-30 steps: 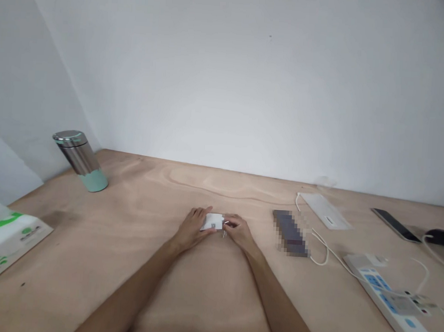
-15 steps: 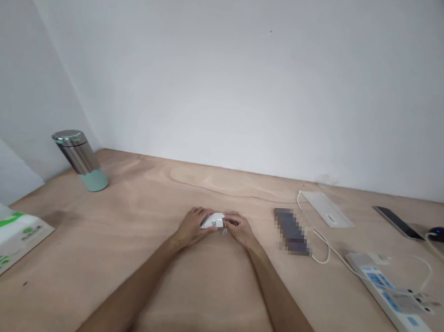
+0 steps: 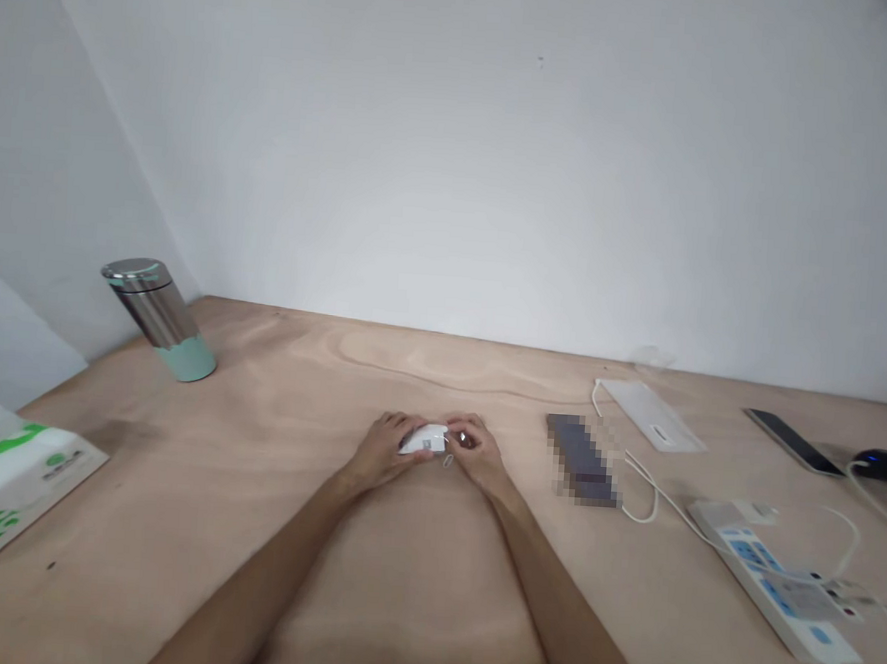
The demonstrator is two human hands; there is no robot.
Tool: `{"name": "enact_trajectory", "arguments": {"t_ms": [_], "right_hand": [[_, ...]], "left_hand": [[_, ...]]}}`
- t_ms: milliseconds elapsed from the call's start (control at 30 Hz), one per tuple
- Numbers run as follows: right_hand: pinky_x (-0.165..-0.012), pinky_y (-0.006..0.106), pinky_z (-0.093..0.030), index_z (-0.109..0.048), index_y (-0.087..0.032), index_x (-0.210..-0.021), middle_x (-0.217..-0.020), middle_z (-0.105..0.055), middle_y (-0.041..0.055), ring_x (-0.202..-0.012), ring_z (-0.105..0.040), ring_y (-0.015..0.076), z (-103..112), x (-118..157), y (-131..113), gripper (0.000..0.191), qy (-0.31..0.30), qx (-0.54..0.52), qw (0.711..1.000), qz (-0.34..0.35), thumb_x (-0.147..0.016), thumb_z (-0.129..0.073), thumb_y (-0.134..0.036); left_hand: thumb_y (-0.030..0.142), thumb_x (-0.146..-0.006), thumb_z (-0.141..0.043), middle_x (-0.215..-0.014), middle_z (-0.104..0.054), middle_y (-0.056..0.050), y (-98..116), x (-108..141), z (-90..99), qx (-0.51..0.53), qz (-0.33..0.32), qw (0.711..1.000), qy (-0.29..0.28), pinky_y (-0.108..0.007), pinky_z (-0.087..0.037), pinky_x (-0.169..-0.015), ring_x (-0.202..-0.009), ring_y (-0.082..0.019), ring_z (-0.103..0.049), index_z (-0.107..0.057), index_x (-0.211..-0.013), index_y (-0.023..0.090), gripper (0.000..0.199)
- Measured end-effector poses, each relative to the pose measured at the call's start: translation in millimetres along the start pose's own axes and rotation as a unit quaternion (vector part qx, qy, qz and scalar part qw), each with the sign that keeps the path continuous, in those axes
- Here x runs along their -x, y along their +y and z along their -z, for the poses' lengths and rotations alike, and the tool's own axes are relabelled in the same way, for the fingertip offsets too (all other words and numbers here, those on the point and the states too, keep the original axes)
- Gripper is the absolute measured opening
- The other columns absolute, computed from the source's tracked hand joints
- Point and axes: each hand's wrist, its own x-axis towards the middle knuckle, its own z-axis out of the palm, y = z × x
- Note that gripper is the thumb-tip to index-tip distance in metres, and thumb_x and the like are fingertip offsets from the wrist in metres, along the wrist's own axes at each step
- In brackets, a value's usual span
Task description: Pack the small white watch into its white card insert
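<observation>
My left hand (image 3: 385, 454) grips a small white object (image 3: 425, 439), perhaps a card holder or small case, at the middle of the plywood desk (image 3: 275, 382). My right hand (image 3: 475, 452) is close against its right end, fingers pinched together. A small metal loop (image 3: 449, 461), possibly a SIM ejector pin, hangs below those fingers. The pinched fingers hide most of it, so I cannot tell its exact shape.
A steel-and-mint flask (image 3: 160, 320) stands back left, and a white-green packet (image 3: 13, 486) lies at the left edge. To the right are a pixelated dark item (image 3: 582, 461), a white pad (image 3: 653, 415), a phone (image 3: 786, 441), a black mouse (image 3: 886, 466), and a corded power strip (image 3: 773, 588).
My hands have drawn slightly closer around the white object. My right fingers have shifted on the metal loop. The view has tilted slightly.
</observation>
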Motion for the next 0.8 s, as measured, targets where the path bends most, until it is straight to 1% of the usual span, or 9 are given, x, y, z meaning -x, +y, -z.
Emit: {"name": "enact_trajectory", "arguments": {"t_ms": [100, 267, 367, 433, 533, 667, 733, 800], "right_hand": [[-0.082, 0.031, -0.045, -0.067, -0.021, -0.077, -0.092, -0.06, 0.0052, -0.09, -0.057, 0.0182, 8, -2, 1, 0.008, 0.002, 0.061, 0.998, 0.021, -0.074, -0.06, -0.026], [-0.073, 0.028, -0.044, -0.062, -0.02, -0.074, -0.08, -0.058, 0.0031, -0.079, -0.055, 0.0172, 22, -2, -1, 0.005, -0.023, 0.163, 0.986, 0.032, -0.073, -0.058, -0.018], [-0.071, 0.026, -0.042, -0.06, -0.019, -0.078, -0.08, -0.059, 0.0018, -0.077, -0.054, 0.0159, 21, 1, -7, 0.008, -0.057, 0.196, 0.978, 0.036, -0.073, -0.056, -0.015], [-0.07, 0.025, -0.041, -0.06, -0.019, -0.082, -0.08, -0.06, 0.0011, -0.076, -0.054, 0.0154, 19, 3, -12, 0.01, -0.08, 0.208, 0.974, 0.026, -0.074, -0.056, -0.015], [-0.071, 0.025, -0.04, -0.06, -0.02, -0.088, -0.084, -0.062, 0.0014, -0.079, -0.055, 0.0156, 17, 5, -18, 0.013, -0.113, 0.231, 0.966, 0.012, -0.077, -0.054, -0.016], [-0.078, 0.025, -0.038, -0.059, -0.02, -0.092, -0.091, -0.064, 0.0025, -0.087, -0.054, 0.0163, 16, 6, -25, 0.018, -0.161, 0.273, 0.947, 0.049, -0.078, -0.05, -0.012], [-0.078, 0.025, -0.038, -0.059, -0.02, -0.091, -0.093, -0.064, 0.0032, -0.091, -0.054, 0.0173, 16, 6, -30, 0.017, -0.168, 0.317, 0.932, 0.051, -0.079, -0.05, -0.012], [-0.074, 0.025, -0.038, -0.058, -0.02, -0.091, -0.095, -0.064, 0.0043, -0.092, -0.054, 0.0182, 17, 5, -35, 0.015, -0.16, 0.37, 0.915, 0.023, -0.081, -0.049, -0.016]], "left_hand": [[0.05, -0.08, -0.061, -0.11, -0.063, -0.007, -4, 1, 2.0, -0.014, -0.008, 1.0, -0.012, -0.038, -0.038, -0.092, -0.102, -0.024, -0.052, -0.058, -0.118, 0.027, 0.044], [0.052, -0.081, -0.058, -0.113, -0.062, -0.007, -9, 3, 6.6, -0.042, -0.021, 0.999, -0.028, -0.038, -0.037, -0.093, -0.103, -0.024, -0.052, -0.058, -0.118, 0.026, 0.046], [0.054, -0.082, -0.057, -0.113, -0.061, -0.007, -11, 4, 7.7, -0.053, -0.024, 0.997, -0.04, -0.038, -0.037, -0.093, -0.104, -0.023, -0.051, -0.058, -0.121, 0.027, 0.048], [0.053, -0.082, -0.057, -0.114, -0.061, -0.006, -12, 4, 7.9, -0.062, -0.025, 0.997, -0.043, -0.037, -0.037, -0.094, -0.105, -0.023, -0.051, -0.058, -0.122, 0.029, 0.046], [0.052, -0.083, -0.057, -0.116, -0.06, -0.006, -13, 4, 8.1, -0.073, -0.034, 0.996, -0.041, -0.037, -0.037, -0.095, -0.106, -0.022, -0.052, -0.059, -0.121, 0.03, 0.043], [0.051, -0.082, -0.058, -0.119, -0.06, -0.006, -14, 4, 8.1, -0.082, -0.046, 0.995, -0.047, -0.038, -0.037, -0.096, -0.108, -0.023, -0.052, -0.06, -0.12, 0.029, 0.043], [0.051, -0.082, -0.058, -0.119, -0.06, -0.006, -16, 4, 8.5, -0.085, -0.048, 0.994, -0.045, -0.038, -0.037, -0.096, -0.108, -0.023, -0.052, -0.06, -0.12, 0.029, 0.044], [0.051, -0.083, -0.058, -0.119, -0.061, -0.007, -18, 4, 10.2, -0.091, -0.046, 0.994, -0.04, -0.039, -0.038, -0.096, -0.107, -0.023, -0.052, -0.059, -0.121, 0.029, 0.045]]}}
